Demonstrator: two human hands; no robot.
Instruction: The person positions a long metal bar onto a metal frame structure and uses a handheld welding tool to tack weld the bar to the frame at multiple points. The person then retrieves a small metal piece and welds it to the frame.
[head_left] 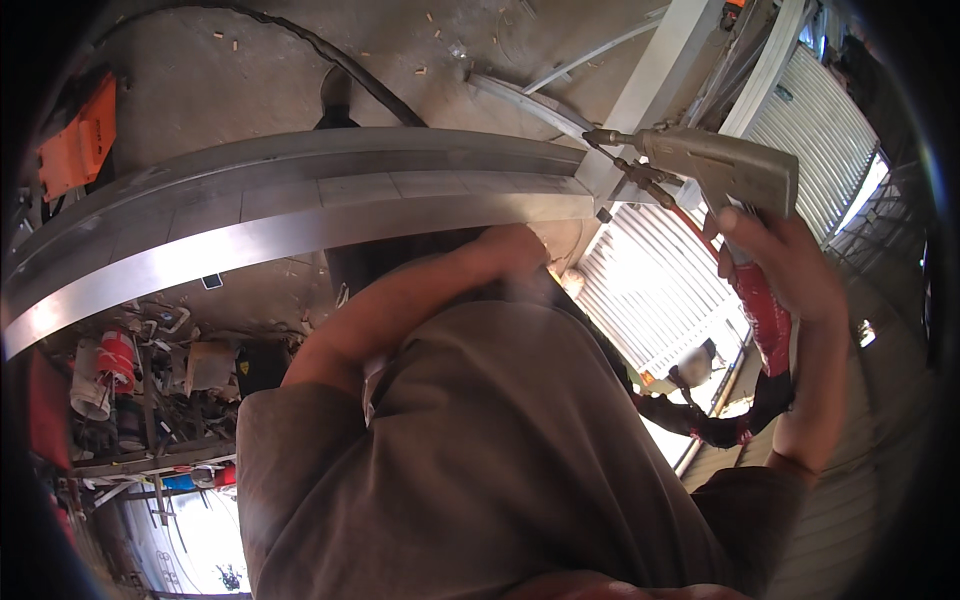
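Observation:
My right hand point(790, 255) is wrapped round the grip of what looks like a welding gun point(715, 160). The gun has a boxy grey-tan body and a narrow nozzle pointing left, near the end of a long metal beam point(400, 222). A red-and-black wrapped cable point(765, 320) hangs from its grip and loops below my wrist. Thin fittings and a red hose run beneath the barrel. My left hand point(515, 255) is bent across my front, close to the beam's near edge. Its fingers are blurred and partly hidden, so what they hold, if anything, is unclear.
A dark hose point(370, 85) crosses the floor beyond the beam. An orange machine point(80, 140) stands at the far left. Metal lengths point(655, 90) lie at the upper right. Red and white buckets point(105, 370) sit among clutter at the left.

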